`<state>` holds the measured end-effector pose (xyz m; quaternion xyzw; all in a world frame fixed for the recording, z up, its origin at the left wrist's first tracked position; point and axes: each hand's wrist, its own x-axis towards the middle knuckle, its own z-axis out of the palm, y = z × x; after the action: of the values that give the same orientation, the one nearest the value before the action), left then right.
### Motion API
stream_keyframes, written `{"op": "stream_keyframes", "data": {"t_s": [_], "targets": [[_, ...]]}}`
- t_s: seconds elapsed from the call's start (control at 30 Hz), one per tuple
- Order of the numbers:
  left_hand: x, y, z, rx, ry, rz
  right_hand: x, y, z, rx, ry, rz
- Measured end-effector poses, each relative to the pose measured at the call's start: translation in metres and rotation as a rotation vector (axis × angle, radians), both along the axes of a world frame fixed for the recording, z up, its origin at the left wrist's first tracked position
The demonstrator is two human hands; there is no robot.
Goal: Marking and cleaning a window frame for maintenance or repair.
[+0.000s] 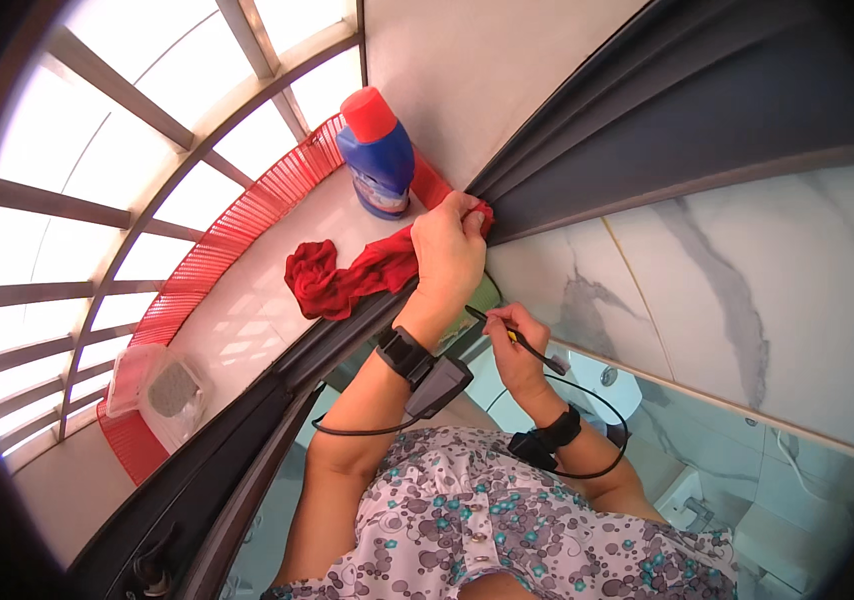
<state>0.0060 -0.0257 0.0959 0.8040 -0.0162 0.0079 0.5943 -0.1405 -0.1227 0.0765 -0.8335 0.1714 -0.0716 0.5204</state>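
Observation:
My left hand (450,250) is closed on a red cloth (384,265) at the corner of the dark window frame (537,205). One end of the cloth pokes out past my fingers against the frame; the rest trails left, bunched over the sill's edge. Lower and to the right, my right hand (519,350) pinches a slim black tool with a yellow mark (528,345). Its thin tip points up and left toward the frame, and its exact kind is unclear. Just beyond the cloth stands a blue bottle with a red cap (378,155), upright on the white sill.
Metal window bars (112,210) and a red plastic mesh strip (247,205) border the white sill (247,285). A clear plastic container (172,390) sits at its left end. Marbled wall tiles (687,280) rise at right. Black cables loop from devices strapped on both wrists.

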Motion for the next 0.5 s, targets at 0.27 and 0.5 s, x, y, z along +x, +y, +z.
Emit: {"op": "stream_keyframes", "data": {"t_s": [0.27, 0.5], "targets": [[0.020, 0.006, 0.097, -0.305, -0.451, 0.021, 0.012, 0.006, -0.002, 0.036, -0.072, 0.048], [0.030, 0.013, 0.146, -0.435, -0.809, -0.173, 0.007, 0.005, 0.001, -0.011, -0.112, 0.048]]}}
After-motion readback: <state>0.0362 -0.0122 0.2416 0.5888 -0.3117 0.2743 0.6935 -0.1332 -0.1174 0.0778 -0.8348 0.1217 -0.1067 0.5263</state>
